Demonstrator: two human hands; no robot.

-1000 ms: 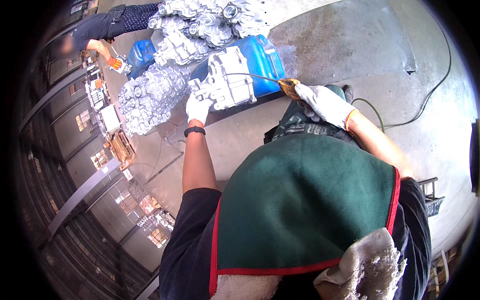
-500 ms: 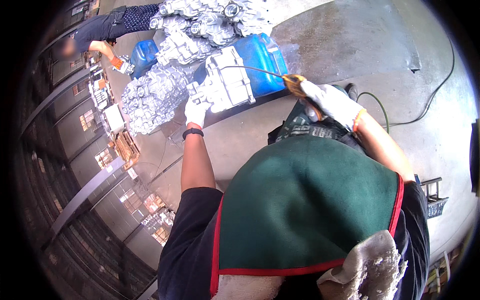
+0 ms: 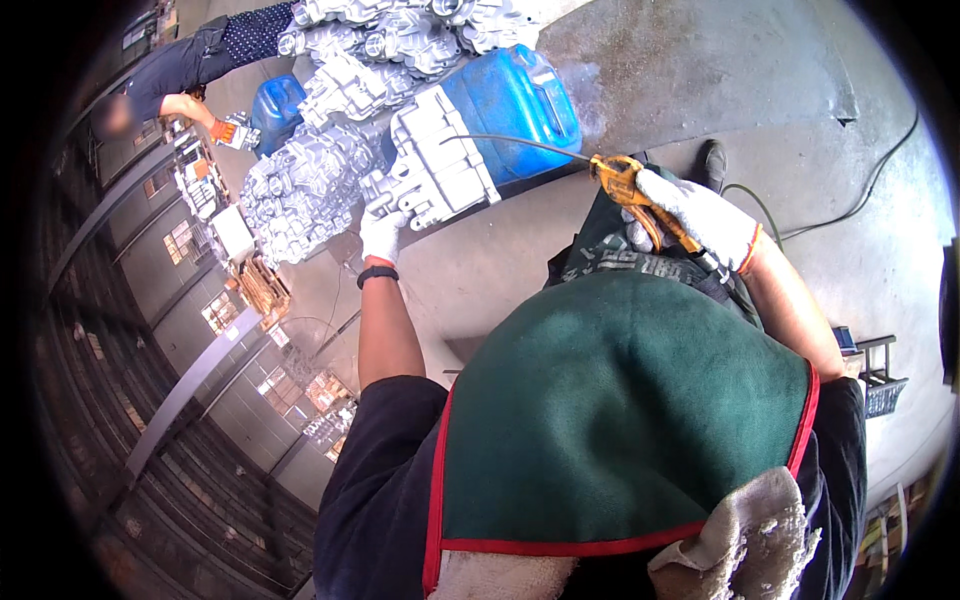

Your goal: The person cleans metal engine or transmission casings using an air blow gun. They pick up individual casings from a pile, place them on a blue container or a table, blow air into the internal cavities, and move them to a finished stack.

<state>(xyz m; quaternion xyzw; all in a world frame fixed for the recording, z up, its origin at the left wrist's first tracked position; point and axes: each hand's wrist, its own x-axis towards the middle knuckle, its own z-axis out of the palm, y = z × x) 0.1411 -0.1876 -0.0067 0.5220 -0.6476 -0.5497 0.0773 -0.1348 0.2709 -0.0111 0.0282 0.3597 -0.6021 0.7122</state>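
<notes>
My gloved right hand (image 3: 705, 215) is wrapped round the grip of an orange air blow gun (image 3: 620, 178). Its long thin nozzle bends leftward, and the tip reaches the silvery cast-metal housing (image 3: 450, 160). This housing leans tilted against a blue plastic jerrycan (image 3: 515, 112). At the housing's near left corner, my gloved left hand (image 3: 382, 236) holds its edge, fingers curled over the metal; a dark band circles that wrist. A dark green apron (image 3: 620, 410) with red trim covers my front.
More castings (image 3: 305, 195) are heaped to the left and behind. A second blue jerrycan (image 3: 277, 112) stands by a co-worker's gloved hand (image 3: 236, 132) at the far left. A dark hose (image 3: 870, 195) runs across the floor on the right, with a black crate (image 3: 884, 395) nearer me.
My right hand has moved slightly right with the blow gun, which now shows more of its body. My left hand still holds the housing, and the whole view has shifted a little.
</notes>
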